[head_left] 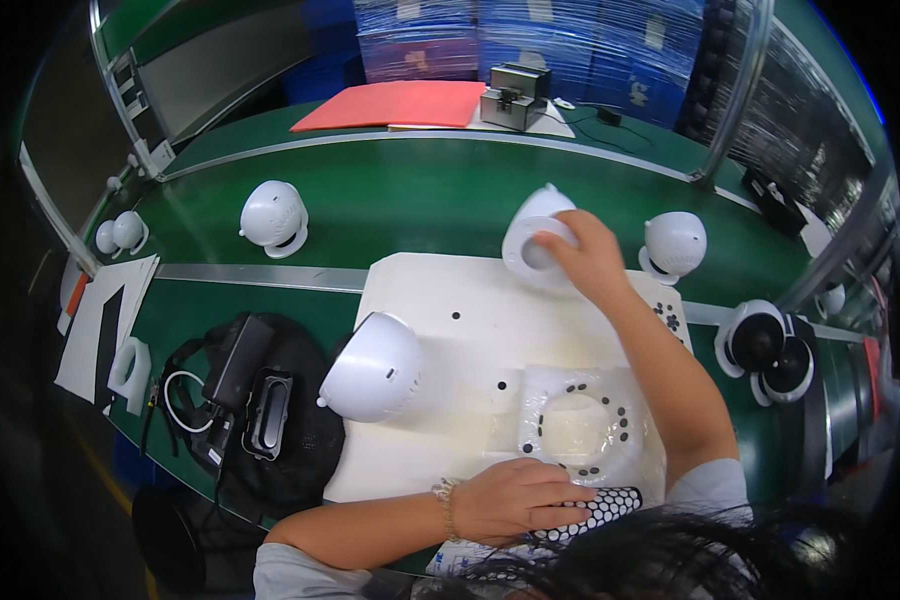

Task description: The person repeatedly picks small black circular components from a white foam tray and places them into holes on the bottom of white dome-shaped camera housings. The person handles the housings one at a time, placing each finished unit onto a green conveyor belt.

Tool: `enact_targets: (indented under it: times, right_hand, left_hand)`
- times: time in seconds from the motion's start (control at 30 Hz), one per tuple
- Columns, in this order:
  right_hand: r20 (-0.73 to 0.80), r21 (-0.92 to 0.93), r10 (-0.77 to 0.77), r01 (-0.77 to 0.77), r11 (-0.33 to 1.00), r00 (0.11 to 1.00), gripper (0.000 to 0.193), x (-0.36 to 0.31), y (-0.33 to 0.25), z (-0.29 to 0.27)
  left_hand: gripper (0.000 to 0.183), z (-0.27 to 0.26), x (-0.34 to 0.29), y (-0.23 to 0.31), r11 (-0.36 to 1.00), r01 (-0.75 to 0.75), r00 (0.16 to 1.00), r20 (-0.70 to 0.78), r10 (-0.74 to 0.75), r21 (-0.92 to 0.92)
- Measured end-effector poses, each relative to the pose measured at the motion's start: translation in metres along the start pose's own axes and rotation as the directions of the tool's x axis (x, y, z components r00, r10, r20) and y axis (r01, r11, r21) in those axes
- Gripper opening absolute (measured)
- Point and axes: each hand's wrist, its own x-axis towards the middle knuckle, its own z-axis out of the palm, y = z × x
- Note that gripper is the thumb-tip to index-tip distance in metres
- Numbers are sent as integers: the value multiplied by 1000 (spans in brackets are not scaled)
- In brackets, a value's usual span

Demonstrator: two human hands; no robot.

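Observation:
My right hand [588, 250] grips a white rounded camera-like device [532, 212] by its ring-shaped base, which is turned toward me. It is above the far edge of the white board [420, 290]. Near the board's front edge, the fingers of my left hand [525, 500] are closed over a curled black-and-white dotted sheet [610, 507]; the thumb is hidden. Just beyond that hand lies a clear-wrapped white square [540, 385] with a round opening and black round pads. Another white device [378, 368] lies tilted on the board's left side.
White devices stand at the far left [273, 218] and far right [675, 243] on the green conveyor [390, 190]. Two devices with black round faces [755, 340] sit at the right. A black bag with cables [310, 400] lies left; a red sheet [390, 105] lies beyond.

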Motion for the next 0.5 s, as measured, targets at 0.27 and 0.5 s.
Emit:
enact_targets:
  times: [0.27,0.5]
  right_hand:
    - [392,768,479,-566,300,785,20,-131,-56,-122]
    - [558,655,515,-727,209,651,28,-172,-64,-123]
  left_hand:
    - [54,-6,11,19,985,93,994,69,-84,-145]
    - [33,-14,21,27,783,428,859,-66,-508,-451]
